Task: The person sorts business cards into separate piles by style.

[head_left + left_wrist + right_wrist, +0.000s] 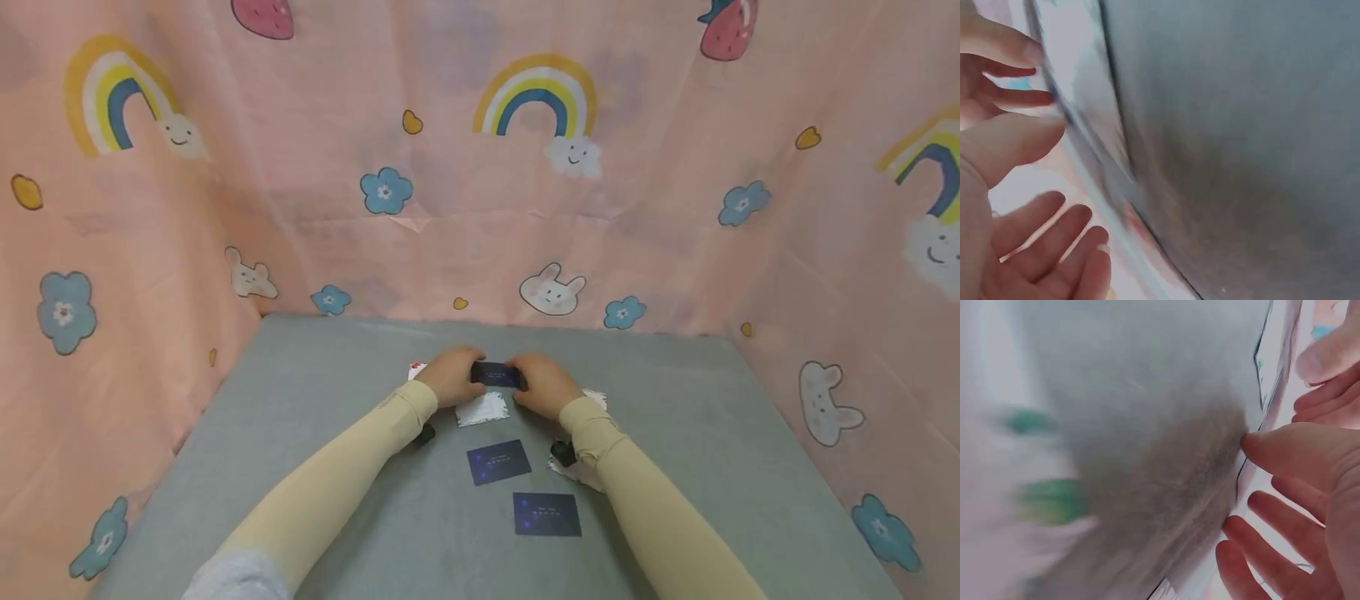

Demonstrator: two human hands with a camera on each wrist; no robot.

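Between both hands, near the back of the table, a dark blue card (495,374) with small printed marks is held by its two ends. My left hand (452,375) pinches its left end, and my right hand (546,385) pinches the right end. Just in front of it lies a white card with jagged edges (482,410). In the left wrist view the left thumb (1016,144) is extended, with the other fingers below it. The right wrist view has the right thumb (1285,447) in a similar pose, with the surface behind it blurred.
Two more dark blue cards lie nearer the front, one at centre (498,462) and another closer (547,514). White jagged-edged cards (596,399) lie partly behind the right hand and forearm. A red-and-white card (416,369) peeks out behind the left hand. Patterned pink curtain (480,250) surrounds the grey table (337,358).
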